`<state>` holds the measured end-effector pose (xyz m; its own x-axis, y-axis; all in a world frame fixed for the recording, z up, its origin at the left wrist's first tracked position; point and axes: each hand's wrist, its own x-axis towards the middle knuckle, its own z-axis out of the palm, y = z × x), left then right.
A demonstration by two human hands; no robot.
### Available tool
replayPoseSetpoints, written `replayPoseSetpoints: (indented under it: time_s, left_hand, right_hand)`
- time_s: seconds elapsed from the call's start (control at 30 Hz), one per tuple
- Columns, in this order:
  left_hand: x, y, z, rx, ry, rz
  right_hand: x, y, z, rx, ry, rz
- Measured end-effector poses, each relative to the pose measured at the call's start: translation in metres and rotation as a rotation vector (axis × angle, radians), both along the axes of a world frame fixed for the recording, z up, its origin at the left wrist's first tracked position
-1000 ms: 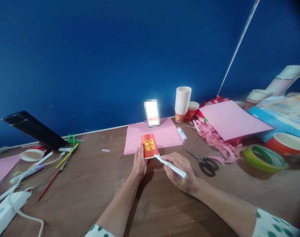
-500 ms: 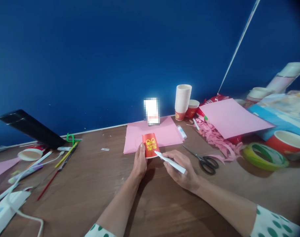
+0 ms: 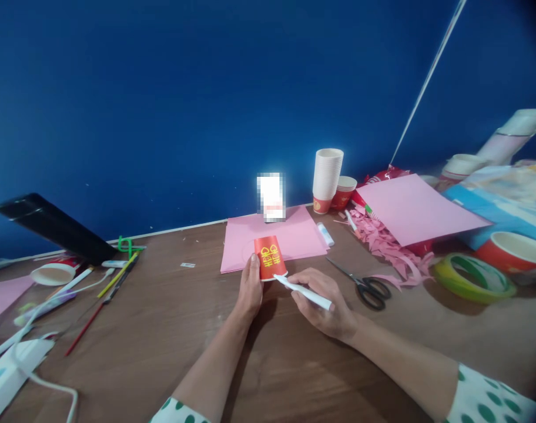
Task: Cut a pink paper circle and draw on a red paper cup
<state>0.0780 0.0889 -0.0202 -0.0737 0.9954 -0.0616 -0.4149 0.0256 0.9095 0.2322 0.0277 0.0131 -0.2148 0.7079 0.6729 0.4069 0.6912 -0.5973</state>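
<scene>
Red paper cup is gripped in the left hand, fingers closed about its side, thumb laid along it. Cup is held tilted, its white-edged end toward the wearer, in front of the pink paper on the table. White pen is pinched in the curled fingers of the right hand; its tip is set at the cup's near edge, contact cannot be told. Scissors are seen just beyond the right hand, with shredded pink paper and tape roll farther right.
</scene>
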Motion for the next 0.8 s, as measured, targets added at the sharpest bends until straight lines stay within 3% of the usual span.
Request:
replayPoseSetpoints:
  time_s: [0.27,0.47,0.63,0.8]
  left_hand:
    - [-0.0004,0.0005,0.0002,-0.024,-0.009,0.004]
    - [-0.0002,-0.0002,0.0008,-0.017,-0.03,-0.005]
    - [-0.0002,0.0011,-0.0011,-0.02,-0.022,0.005]
    - [-0.0004,0.0013,-0.0014,-0.01,-0.002,0.013]
  right_hand:
    - [-0.0011,0.0,0.0061,-0.026,0.007,-0.117]
    - [-0.0014,0.0,0.0054,-0.016,-0.004,-0.047]
    - [-0.0012,0.0009,0.0056,-0.015,0.022,-0.106]
    - [-0.0016,0.0003,0.0069,-0.016,0.012,-0.067]
